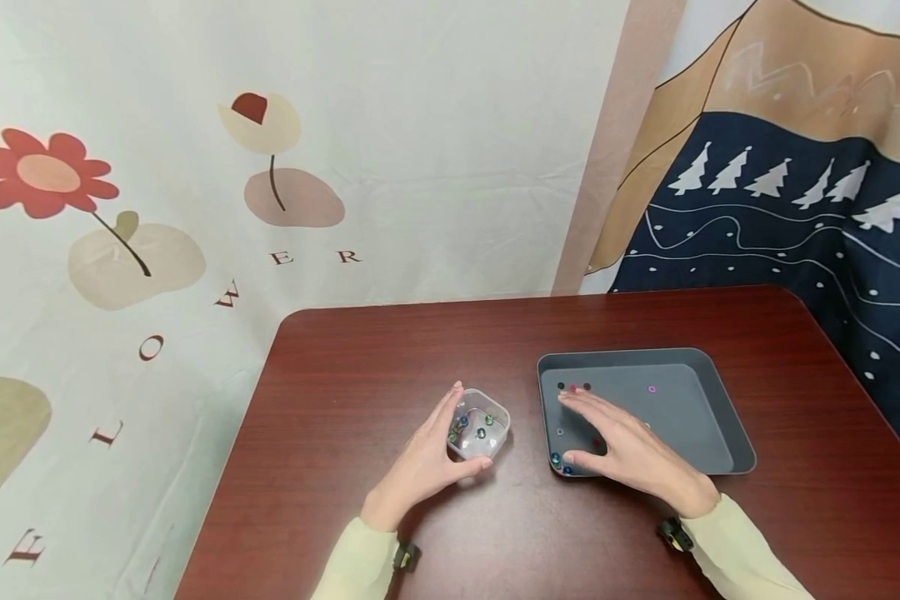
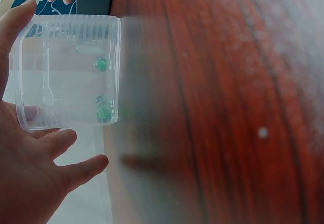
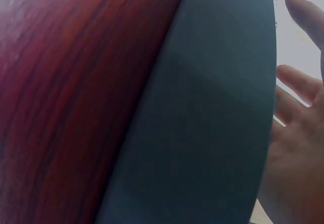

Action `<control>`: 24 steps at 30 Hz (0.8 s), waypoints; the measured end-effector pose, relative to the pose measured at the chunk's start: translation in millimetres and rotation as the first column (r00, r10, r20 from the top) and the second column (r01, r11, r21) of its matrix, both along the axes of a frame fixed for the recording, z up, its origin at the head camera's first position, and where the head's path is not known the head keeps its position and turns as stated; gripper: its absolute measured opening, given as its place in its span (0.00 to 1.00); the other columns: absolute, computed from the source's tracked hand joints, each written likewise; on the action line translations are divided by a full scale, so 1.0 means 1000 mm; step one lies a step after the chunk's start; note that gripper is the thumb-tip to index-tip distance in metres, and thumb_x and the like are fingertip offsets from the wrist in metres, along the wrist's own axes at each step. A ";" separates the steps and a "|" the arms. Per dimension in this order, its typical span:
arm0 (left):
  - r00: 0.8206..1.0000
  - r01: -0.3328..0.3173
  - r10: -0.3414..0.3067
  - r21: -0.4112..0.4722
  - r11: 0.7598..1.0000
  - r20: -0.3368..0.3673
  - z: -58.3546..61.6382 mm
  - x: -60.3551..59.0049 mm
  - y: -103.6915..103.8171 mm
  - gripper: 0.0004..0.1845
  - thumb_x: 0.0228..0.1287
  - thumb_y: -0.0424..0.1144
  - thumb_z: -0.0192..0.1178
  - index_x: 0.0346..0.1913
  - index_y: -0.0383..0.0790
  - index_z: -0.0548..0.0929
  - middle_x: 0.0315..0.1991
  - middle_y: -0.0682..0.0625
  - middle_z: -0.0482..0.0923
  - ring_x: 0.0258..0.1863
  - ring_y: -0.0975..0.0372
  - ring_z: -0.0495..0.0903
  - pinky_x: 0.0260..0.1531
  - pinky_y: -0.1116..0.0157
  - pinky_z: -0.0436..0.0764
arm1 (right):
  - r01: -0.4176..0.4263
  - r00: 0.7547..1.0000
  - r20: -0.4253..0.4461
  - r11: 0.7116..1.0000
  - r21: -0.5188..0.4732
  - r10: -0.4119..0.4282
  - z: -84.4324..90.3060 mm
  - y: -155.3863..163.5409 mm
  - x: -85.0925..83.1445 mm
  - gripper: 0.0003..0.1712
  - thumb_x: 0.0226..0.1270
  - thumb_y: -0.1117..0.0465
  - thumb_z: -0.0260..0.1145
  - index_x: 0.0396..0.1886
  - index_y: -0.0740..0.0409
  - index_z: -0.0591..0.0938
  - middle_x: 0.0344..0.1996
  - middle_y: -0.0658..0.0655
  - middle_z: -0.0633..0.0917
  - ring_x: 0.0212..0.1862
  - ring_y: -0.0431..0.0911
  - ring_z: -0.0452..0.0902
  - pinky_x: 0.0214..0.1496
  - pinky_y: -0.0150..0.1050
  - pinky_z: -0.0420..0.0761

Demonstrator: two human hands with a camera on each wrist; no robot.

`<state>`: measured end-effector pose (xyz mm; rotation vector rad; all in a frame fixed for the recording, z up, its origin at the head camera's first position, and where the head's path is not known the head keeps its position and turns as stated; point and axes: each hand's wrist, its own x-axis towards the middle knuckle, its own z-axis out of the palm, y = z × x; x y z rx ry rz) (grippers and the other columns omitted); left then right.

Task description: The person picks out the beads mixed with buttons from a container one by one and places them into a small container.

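Observation:
In the head view, my left hand is around a small clear plastic container, thumb on the near side and fingers along the far left side. Several green and blue glass marbles lie inside it. The left wrist view shows the container's ribbed wall between thumb and fingers, with two fingers spread away below. My right hand hovers over the left part of a grey tray, thumb and fingers apart, nothing visible between them. Two marbles sit in the tray's near left corner, close by the thumb.
Small dark and red pieces lie near the tray's far left corner, and a magenta ring farther right. The tray's raised wall fills much of the right wrist view. A printed curtain hangs behind the reddish-brown table.

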<state>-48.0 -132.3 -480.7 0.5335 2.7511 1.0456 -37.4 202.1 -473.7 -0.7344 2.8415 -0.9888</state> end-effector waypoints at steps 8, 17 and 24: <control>1.000 0.008 -0.008 0.008 1.000 -0.001 0.001 0.000 0.000 0.61 0.56 0.63 0.74 0.84 0.44 0.51 0.84 0.55 0.49 0.78 0.56 0.60 0.73 0.49 0.64 | -0.040 0.998 -0.045 0.997 0.061 0.043 -0.007 -0.005 -0.005 0.35 0.62 0.43 0.77 0.66 0.53 0.83 0.70 0.55 0.78 0.73 0.58 0.69 0.68 0.64 0.71; 1.000 0.005 -0.005 0.016 1.000 0.003 0.002 0.001 0.001 0.61 0.56 0.63 0.74 0.84 0.43 0.52 0.84 0.54 0.49 0.79 0.55 0.59 0.73 0.48 0.64 | -0.079 0.993 -0.076 0.993 0.086 0.085 -0.014 -0.009 -0.007 0.28 0.62 0.46 0.78 0.59 0.53 0.86 0.58 0.50 0.84 0.62 0.50 0.79 0.63 0.53 0.79; 1.000 -0.002 0.002 0.012 1.000 -0.002 0.002 0.001 0.001 0.61 0.55 0.62 0.75 0.84 0.44 0.52 0.84 0.55 0.49 0.78 0.56 0.59 0.73 0.48 0.65 | -0.100 0.993 -0.051 0.990 0.101 0.106 -0.016 -0.012 -0.007 0.23 0.64 0.48 0.77 0.54 0.51 0.88 0.52 0.47 0.85 0.56 0.46 0.80 0.58 0.50 0.82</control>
